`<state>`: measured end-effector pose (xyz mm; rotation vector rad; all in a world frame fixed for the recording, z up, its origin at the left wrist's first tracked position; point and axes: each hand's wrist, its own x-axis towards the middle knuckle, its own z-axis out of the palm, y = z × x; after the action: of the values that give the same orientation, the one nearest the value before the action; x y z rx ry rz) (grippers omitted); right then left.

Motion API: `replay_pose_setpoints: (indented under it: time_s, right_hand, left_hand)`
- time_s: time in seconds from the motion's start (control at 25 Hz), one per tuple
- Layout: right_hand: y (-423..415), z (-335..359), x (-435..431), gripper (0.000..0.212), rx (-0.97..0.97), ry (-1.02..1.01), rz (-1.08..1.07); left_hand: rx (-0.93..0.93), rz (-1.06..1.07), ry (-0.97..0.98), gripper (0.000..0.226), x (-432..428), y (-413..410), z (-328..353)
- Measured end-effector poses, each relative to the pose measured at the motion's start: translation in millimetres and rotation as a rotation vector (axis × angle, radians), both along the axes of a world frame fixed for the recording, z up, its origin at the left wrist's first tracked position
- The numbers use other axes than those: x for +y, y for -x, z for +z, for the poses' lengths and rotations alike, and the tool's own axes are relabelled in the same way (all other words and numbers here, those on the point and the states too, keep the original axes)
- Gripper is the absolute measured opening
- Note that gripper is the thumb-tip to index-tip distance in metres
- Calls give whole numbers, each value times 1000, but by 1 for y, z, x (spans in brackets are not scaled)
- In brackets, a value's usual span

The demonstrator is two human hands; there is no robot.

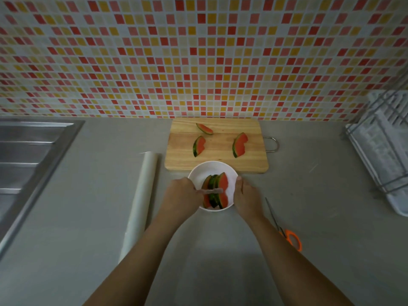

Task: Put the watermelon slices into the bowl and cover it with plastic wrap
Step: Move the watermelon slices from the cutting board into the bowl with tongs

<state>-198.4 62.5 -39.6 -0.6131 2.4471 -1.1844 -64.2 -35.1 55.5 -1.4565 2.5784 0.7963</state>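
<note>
A white bowl (198,173) stands on the grey counter just in front of the wooden cutting board (251,160). Several watermelon slices (223,183) stand on edge inside it. My left hand (181,195) is at the bowl's left side, with one straight finger lying across the tops of the slices; its other fingers are hidden. My right hand (246,195) grips the bowl's right rim, thumb on top. Three more watermelon slices (240,145) lie apart on the board. A roll of plastic wrap (141,195) lies left of the bowl.
Orange-handled scissors (287,233) lie on the counter by my right forearm. A steel sink (28,155) fills the left side. A wire dish rack (384,142) stands at the far right. A tiled wall rises behind the board.
</note>
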Motion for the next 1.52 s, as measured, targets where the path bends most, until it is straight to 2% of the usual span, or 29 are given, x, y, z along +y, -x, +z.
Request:
replay_pose_setpoints:
  time_s: [0.08, 0.2, 0.24, 0.32, 0.44, 0.56, 0.72, 0.88, 1.08, 1.24, 1.36, 1.52]
  right_hand:
    - [-1, 0, 1, 52, 29, -12, 13]
    - [1, -2, 1, 47, 59, -44, 63]
    - [1, -2, 1, 47, 34, -47, 63]
    - [1, -3, 0, 49, -30, -55, 34]
    - [1, -4, -1, 51, -69, -62, 0]
    - [1, -3, -1, 49, -30, -72, 20]
    - [1, 0, -1, 46, 20, -107, 68]
    - [0, 2, -1, 48, -34, -50, 29]
    - [0, 1, 0, 45, -38, -29, 37]
    - [0, 1, 0, 47, -46, -28, 16]
    - [1, 0, -1, 48, -62, -41, 19]
    - [0, 0, 0, 53, -44, -23, 2]
  left_hand:
    - [27, 2, 26, 36, -12, -5, 15]
    - [166, 15, 130, 49, -46, 11, 37]
    - [197, 36, 107, 49, -56, 24, 40]
    - [246, 58, -66, 40, -69, 59, 32]
    - [212, 22, -177, 35, -75, 106, -1]
    - [165, 0, -150, 32, -83, 130, -26]
    - [164, 35, -118, 43, -86, 142, -42]
    - [159, 110, -153, 39, -87, 146, -41]
    - [318, 334, -463, 20, -89, 136, -38]
    - [453, 434, -572, 9, -84, 119, -21]
    - [505, 502, -528, 18, -78, 90, -2]
    - [539, 499, -336, 18, -41, 12, 10]
